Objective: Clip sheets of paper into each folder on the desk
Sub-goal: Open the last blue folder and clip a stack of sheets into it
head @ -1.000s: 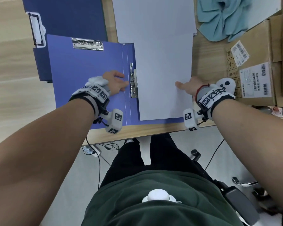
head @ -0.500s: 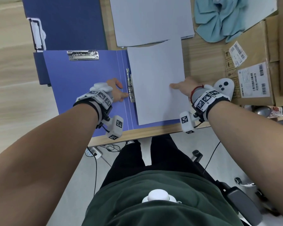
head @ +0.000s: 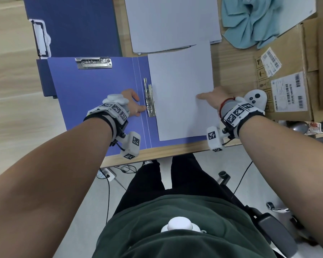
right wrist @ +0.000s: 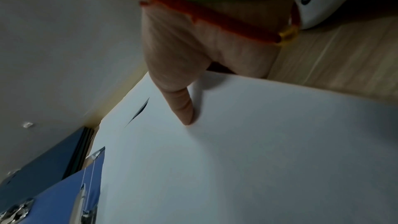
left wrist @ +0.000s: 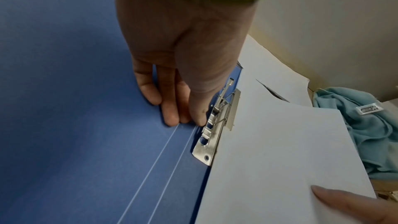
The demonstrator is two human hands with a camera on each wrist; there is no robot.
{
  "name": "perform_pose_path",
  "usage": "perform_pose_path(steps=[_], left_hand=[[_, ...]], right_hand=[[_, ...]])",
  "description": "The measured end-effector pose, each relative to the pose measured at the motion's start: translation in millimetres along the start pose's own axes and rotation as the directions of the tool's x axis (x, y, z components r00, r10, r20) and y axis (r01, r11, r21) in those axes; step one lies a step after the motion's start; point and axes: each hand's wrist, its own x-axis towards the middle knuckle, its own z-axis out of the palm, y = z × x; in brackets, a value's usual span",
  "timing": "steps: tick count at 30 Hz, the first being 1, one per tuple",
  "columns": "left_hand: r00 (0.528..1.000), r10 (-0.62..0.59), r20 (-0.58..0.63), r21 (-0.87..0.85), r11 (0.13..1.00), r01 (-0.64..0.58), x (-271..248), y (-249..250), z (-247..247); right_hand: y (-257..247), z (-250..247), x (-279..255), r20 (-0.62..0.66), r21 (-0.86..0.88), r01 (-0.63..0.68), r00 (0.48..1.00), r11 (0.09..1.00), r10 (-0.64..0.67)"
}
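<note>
Your left hand (head: 132, 104) lay on the open blue folder (head: 93, 94), fingers straight and together, thumb tip touching the metal clip (head: 150, 101) by the spine. Your right hand (head: 213, 97) pinched the right edge of the white sheet (head: 181, 94), thumb on top, other fingers hidden beneath. The sheet lay on the folder's right half, its left edge at the raised clip.
</note>
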Motion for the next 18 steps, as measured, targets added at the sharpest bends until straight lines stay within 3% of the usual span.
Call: perform_pose_path(steps=[10, 18], left_hand=[[1.0, 0.017, -0.005, 0.058, 0.998, -0.016, 1, 2, 0], [1.0, 0.012, 0.021, 0.084, 0.996, -0.014, 6, 0, -1]], right_hand=[[-5, 7, -4, 0.026, 0.014, 0.002, 1.0, 1.0, -0.003], [-6, 11, -8, 0.031, -0.069, 0.02, 0.999, 0.997, -0.018]])
